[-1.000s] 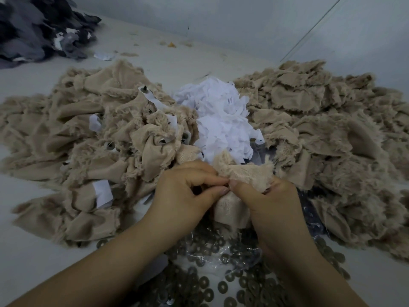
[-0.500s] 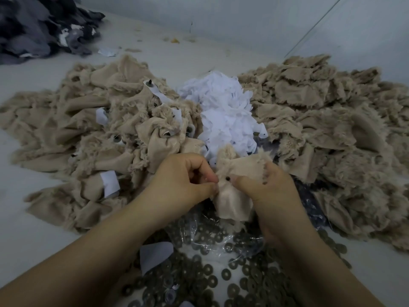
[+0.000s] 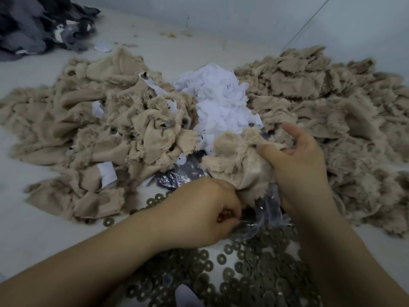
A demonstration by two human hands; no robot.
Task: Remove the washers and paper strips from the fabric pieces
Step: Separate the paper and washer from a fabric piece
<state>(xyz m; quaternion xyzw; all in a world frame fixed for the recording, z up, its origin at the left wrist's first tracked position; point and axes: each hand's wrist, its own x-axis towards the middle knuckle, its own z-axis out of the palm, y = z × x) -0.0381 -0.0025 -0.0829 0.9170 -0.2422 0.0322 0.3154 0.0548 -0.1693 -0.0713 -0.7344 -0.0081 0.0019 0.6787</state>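
Pale grey floor (image 3: 33, 229) is stretching out under everything in the head view, with a pale wall behind. At the centre a white paper strip pile (image 3: 221, 103) is sitting as the landmark. Left of it a heap of beige frayed fabric pieces (image 3: 93, 134) is lying with paper strips and washers still attached; right of it a second beige heap (image 3: 343, 111) is showing none. Nearer than the paper, loose dark ring-shaped washers (image 3: 243, 269) are spreading over the floor around crinkled clear plastic (image 3: 263, 218).

Just nearer than the paper, the right hand (image 3: 296, 165) is gripping a crumpled beige fabric piece (image 3: 239, 162) with curled fingers. The left hand (image 3: 203, 209) is curling closed above the washers; what it pinches, I cannot tell.

Half a second earlier both hands were pinching the piece together; now the left hand is lying lower, apart from it.

No writing is legible.

Far left of the paper, dark grey cloth (image 3: 33, 25) is piling up.
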